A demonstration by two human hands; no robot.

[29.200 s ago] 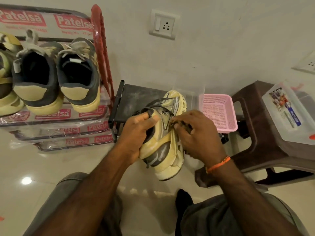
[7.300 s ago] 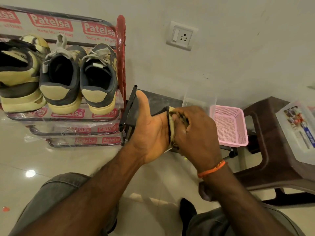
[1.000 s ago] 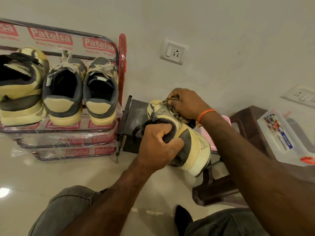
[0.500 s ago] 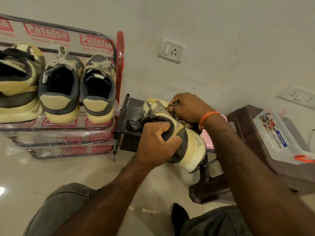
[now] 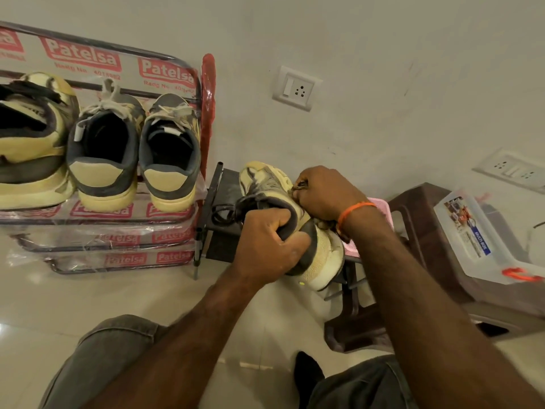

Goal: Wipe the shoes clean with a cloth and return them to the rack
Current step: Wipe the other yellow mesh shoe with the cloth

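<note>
Wiping step, shoe in hand. The left hand (image 5: 269, 242) grips the yellow-and-grey shoe (image 5: 295, 222) by its heel collar, fingers curled over the rim, and holds it in the air in front of a small dark stand (image 5: 219, 202), well apart from the rack (image 5: 124, 225). The right hand (image 5: 323, 191) is closed on a bunched cloth (image 5: 299, 187) — only a scrap shows between the fingers — and presses it against the shoe's side near the toe. On the rack's top shelf stand three other shoes (image 5: 106, 154), heels outward; a pink basket (image 5: 376, 203) and a brown stool (image 5: 436, 240) lie to the right. Judged from this, cleaning is not finished. The next move calls for more strokes along the sole edge, then a reach leftward — the rack shelf looks crowded, so a free spot must be found.
</note>
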